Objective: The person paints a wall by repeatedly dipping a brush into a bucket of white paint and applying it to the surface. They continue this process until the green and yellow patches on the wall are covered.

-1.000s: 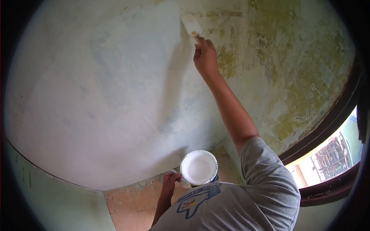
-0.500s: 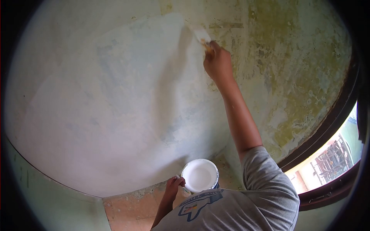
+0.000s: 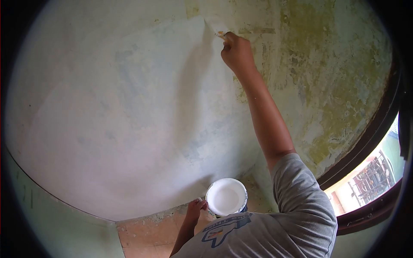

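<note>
My right hand (image 3: 238, 50) is raised at the upper middle, its fingers closed round the handle of a brush (image 3: 219, 33) with a pale head against the wall. The wall (image 3: 155, 99) is whitish on the left and stained yellow-green on the right. Low in the view, my left hand (image 3: 197, 207) is closed beside the left rim of a white bucket (image 3: 226, 196) with white material inside. Whatever its fingers grip is too small to make out.
A dark frame (image 3: 361, 159) curves round a bright window opening (image 3: 365, 182) with a metal grille at the right. Tan floor tiles (image 3: 146, 234) lie below the wall, and a green wall (image 3: 60, 219) is at the lower left.
My right hand and the brush have moved up and slightly left along the wall. The bucket and my left hand appear slightly further right.
</note>
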`<state>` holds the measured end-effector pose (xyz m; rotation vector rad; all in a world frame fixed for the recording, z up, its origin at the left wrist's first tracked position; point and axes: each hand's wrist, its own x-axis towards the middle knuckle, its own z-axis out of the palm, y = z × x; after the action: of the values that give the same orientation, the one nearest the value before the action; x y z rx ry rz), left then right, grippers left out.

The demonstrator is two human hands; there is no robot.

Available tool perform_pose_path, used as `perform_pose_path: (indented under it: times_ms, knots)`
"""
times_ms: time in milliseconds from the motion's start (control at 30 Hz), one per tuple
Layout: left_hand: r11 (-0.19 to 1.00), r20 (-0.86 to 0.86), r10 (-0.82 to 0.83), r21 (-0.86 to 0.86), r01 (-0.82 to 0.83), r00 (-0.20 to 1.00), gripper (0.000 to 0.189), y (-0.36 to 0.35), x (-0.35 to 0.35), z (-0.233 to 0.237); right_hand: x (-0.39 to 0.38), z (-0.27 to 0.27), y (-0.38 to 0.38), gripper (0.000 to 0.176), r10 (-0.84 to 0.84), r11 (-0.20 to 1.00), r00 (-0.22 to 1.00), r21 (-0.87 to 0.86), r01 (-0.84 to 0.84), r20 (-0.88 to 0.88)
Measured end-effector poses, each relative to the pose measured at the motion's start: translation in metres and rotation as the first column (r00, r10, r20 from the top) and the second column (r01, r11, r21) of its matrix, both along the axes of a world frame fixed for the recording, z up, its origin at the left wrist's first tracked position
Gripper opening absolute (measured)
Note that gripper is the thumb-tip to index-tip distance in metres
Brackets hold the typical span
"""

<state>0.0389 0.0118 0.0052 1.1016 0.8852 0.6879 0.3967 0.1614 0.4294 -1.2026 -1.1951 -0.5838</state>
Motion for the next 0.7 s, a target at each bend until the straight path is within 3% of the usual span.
perform_pose_path:
  times_ms: [100, 167, 267, 467, 600, 667, 700]
  knots:
    - [0.999, 0.035, 0.051, -0.021, -0.050, 0.998, 0.022, 0.002, -0.004, -0.006, 0.001, -0.014, 0.004, 0.021, -0.029, 0.993, 0.999, -0.117, 0.031, 0.018]
    - [0.998, 0.022, 0.062, -0.033, -0.062, 0.998, 0.020, 0.000, -0.005, -0.007, -0.002, -0.032, -0.019, 0.023, -0.096, 0.908, 0.994, -0.405, 0.105, 0.044]
    - [0.999, 0.062, 0.025, -0.030, -0.024, 0.998, 0.021, -0.003, -0.002, 0.002, -0.010, -0.036, -0.049, 0.025, -0.136, 0.844, 0.989, -0.514, 0.150, 0.066]
    - [0.999, 0.052, -0.032, -0.030, 0.033, 0.998, 0.021, 0.000, -0.002, 0.007, -0.010, 0.011, -0.043, 0.021, -0.151, 0.953, 0.985, -0.278, 0.122, -0.083]
    - [0.999, 0.005, -0.038, 0.013, 0.038, 0.999, 0.023, 0.006, -0.001, -0.001, -0.008, 0.034, -0.037, 0.020, -0.192, 0.946, 0.981, -0.267, 0.182, -0.012]
    - [0.999, 0.007, -0.034, 0.021, 0.033, 0.999, 0.024, 0.005, 0.000, -0.001, -0.005, 0.044, -0.031, 0.019, -0.191, 0.882, 0.980, -0.446, 0.149, -0.050]
    - [0.999, 0.009, -0.034, 0.013, 0.034, 0.999, 0.024, 0.003, 0.002, -0.002, -0.003, 0.046, -0.029, 0.019, -0.191, 0.879, 0.980, -0.453, 0.150, -0.046]
